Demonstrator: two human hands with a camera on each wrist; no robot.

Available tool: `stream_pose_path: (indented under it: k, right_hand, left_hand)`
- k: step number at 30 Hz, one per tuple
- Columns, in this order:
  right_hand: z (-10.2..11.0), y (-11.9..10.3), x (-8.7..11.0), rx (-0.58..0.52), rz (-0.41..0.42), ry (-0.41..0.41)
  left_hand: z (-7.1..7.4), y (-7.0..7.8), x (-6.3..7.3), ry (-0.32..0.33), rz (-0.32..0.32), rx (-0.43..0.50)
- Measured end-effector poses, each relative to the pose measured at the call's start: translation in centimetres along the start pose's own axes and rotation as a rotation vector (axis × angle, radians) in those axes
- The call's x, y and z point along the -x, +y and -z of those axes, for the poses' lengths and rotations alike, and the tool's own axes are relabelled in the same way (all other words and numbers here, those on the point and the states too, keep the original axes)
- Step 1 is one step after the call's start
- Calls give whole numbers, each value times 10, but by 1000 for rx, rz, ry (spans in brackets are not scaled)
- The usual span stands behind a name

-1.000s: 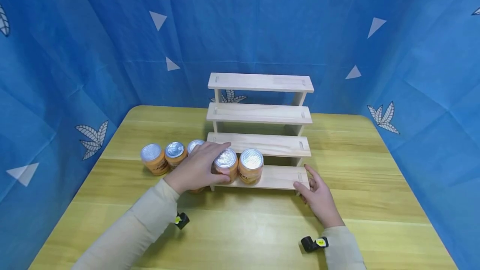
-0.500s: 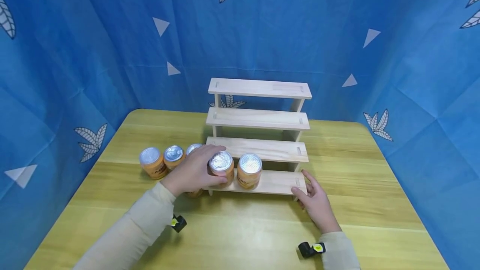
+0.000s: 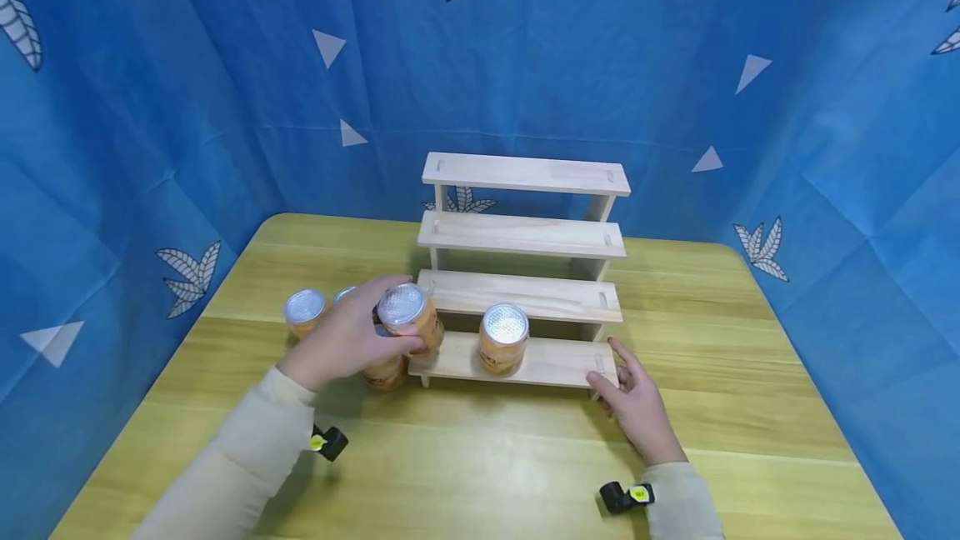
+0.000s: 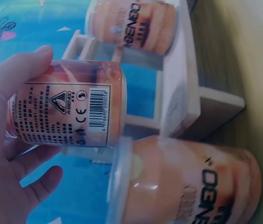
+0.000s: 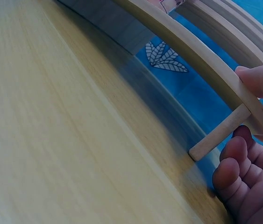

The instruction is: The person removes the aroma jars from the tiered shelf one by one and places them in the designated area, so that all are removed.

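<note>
My left hand (image 3: 345, 344) grips an orange can with a silvery lid (image 3: 415, 325) at the left end of the lowest board. In the left wrist view a barcode faces out on this can (image 4: 70, 105), and its base is apart from the shelf board (image 4: 180, 74). A similar can (image 3: 503, 347) stands upright on the lowest step of the pale wooden rack (image 3: 558, 363). My right hand (image 3: 641, 408) holds that step's right end, thumb (image 5: 257, 79) on the board and fingers curled below it.
On the wooden table (image 3: 480, 457), left of the rack, stand more orange cans: one at the far left (image 3: 303, 315), one close by the rack (image 3: 384, 372), others partly behind my left hand. Blue patterned cloth (image 3: 570, 48) encloses the table's back and sides.
My left hand has lifted its can off the lowest step and carried it left, leaving one can there. My right hand keeps its hold on the board.
</note>
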State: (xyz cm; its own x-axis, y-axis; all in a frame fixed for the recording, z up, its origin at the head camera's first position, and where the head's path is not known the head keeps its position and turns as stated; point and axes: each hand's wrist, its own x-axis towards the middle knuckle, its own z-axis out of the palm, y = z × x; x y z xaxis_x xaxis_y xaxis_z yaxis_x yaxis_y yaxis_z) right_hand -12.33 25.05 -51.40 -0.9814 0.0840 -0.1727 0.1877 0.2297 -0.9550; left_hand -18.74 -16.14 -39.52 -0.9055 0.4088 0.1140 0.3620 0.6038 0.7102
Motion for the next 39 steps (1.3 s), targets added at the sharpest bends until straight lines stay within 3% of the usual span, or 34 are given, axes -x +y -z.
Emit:
stream_pose_path:
  k: [4,10,16,27,31,39]
  right_hand:
    - [0,0,0,1,7,0]
    - [-1,0,2,-13,12,-1]
    - [-2,1,1,-9,10,-5]
    - [0,2,-1,6,20,-5]
    - [1,2,0,10,19,-2]
    - [0,1,-2,9,17,-3]
  left_hand:
    - [10,-3,7,36,32,29]
    - [23,-10,17,97,42,-12]
    - [40,-20,36,167,44,-40]
    - [55,-42,65,218,93,-127]
    - [55,-47,70,209,97,-148]
    - [40,-63,78,90,139,-106]
